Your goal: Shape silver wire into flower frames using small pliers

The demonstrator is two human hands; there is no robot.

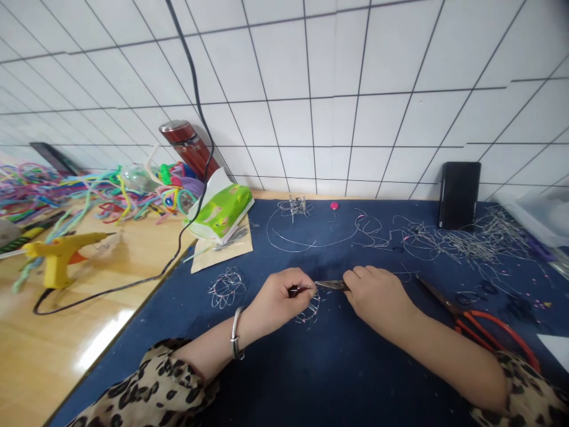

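My left hand, with a silver bracelet at its wrist, pinches a small ring-shaped wire piece with pinkish dots on it. In my right hand is a pair of pliers, its handles hidden by my fingers. The narrow jaws point left and reach the wire at my left fingertips; whether they grip it I cannot tell. To the left on the dark blue mat lies a second looped wire piece. A wire frame stands at the back near a pink round item.
Orange-handled scissors lie at right, below tangled wire and a black upright box. A green tissue pack sits at left. A yellow glue gun, its black cord, a red flask and coloured pipe cleaners are further left.
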